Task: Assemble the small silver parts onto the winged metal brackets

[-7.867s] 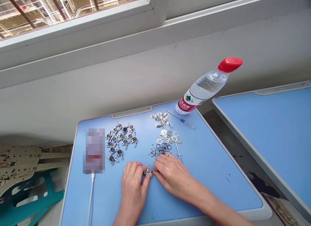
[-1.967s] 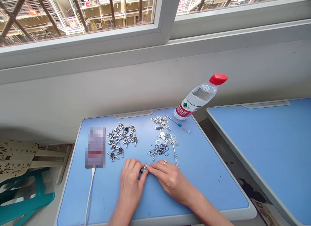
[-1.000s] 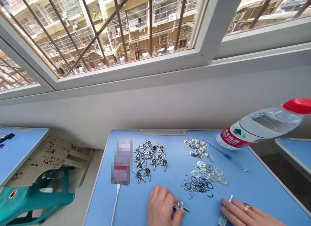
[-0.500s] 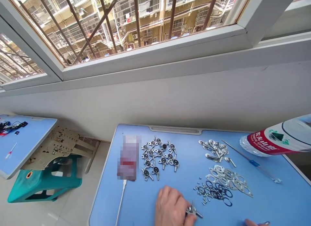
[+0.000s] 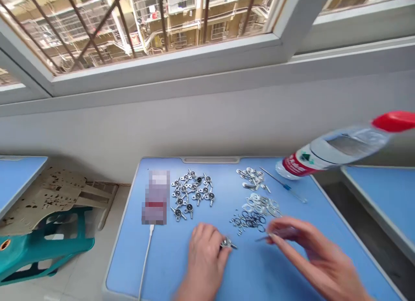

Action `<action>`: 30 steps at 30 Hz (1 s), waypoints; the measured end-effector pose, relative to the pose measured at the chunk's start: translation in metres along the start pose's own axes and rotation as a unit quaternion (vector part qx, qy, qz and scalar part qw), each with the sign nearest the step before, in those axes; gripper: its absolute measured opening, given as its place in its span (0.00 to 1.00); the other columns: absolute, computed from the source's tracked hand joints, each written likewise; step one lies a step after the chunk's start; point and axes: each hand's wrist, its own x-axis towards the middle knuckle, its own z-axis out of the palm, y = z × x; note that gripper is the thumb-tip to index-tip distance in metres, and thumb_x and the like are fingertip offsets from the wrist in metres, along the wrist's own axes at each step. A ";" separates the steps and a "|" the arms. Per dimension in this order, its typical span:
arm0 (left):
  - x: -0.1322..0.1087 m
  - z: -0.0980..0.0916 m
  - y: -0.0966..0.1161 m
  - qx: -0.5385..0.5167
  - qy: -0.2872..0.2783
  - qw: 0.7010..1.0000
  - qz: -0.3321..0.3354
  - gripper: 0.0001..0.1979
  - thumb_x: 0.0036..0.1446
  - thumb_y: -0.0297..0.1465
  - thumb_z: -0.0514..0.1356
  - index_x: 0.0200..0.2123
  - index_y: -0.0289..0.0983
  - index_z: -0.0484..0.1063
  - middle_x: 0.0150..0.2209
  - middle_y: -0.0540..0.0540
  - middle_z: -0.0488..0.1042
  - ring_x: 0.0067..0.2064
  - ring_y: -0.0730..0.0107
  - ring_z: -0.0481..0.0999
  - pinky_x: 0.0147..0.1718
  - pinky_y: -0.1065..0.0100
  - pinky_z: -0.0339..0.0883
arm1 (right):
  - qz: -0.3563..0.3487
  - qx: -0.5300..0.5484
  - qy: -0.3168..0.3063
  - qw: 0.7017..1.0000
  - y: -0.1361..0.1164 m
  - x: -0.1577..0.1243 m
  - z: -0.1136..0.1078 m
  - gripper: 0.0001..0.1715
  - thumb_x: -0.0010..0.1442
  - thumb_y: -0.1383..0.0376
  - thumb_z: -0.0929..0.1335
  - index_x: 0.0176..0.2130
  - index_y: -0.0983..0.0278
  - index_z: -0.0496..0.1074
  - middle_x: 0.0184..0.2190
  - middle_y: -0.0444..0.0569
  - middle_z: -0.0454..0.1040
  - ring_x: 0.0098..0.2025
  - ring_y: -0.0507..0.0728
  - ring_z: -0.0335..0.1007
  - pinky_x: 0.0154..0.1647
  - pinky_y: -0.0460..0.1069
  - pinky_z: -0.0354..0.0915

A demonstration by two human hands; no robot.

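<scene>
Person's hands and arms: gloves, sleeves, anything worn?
Nothing covers them: no gloves, and no sleeves in view, with both forearms bare to the frame edge. The left hand shows no ring, strap or tape. The right hand is motion-blurred, so any ring on it can't be made out.

Room to pass runs along the near edge of the surface (image 5: 162, 266); metal parts (image 5: 191, 191), a phone (image 5: 154, 197) and a water bottle (image 5: 333, 147) crowd the far edge.

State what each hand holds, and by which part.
The left hand pinches a small metal fitting at its body; the right hand holds a screwdriver by its blurred handle.
</scene>
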 end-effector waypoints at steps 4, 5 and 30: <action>0.004 -0.005 0.002 0.002 -0.028 1.000 0.004 0.07 0.55 0.22 0.63 0.35 0.39 0.69 0.35 0.49 0.72 0.37 0.63 0.70 0.35 0.63 0.65 | 0.004 0.121 -0.016 0.992 -0.017 0.017 0.023 0.07 0.67 0.66 0.63 0.45 0.61 0.67 0.32 0.48 0.76 0.29 0.53 0.76 0.31 0.46 0.75; 0.004 -0.005 0.002 0.001 -0.030 1.000 0.005 0.07 0.55 0.23 0.63 0.34 0.39 0.69 0.34 0.49 0.72 0.37 0.63 0.70 0.35 0.63 0.66 | 0.001 0.129 -0.024 0.991 -0.017 0.016 0.027 0.07 0.67 0.66 0.63 0.46 0.62 0.67 0.33 0.48 0.76 0.29 0.53 0.76 0.32 0.46 0.75; 0.004 -0.005 0.002 0.009 -0.018 1.000 0.023 0.06 0.57 0.23 0.63 0.35 0.39 0.69 0.34 0.49 0.73 0.37 0.63 0.71 0.35 0.64 0.66 | -0.212 0.007 -0.036 0.977 -0.017 0.012 0.038 0.15 0.66 0.73 0.61 0.51 0.62 0.66 0.32 0.48 0.77 0.31 0.54 0.74 0.30 0.48 0.70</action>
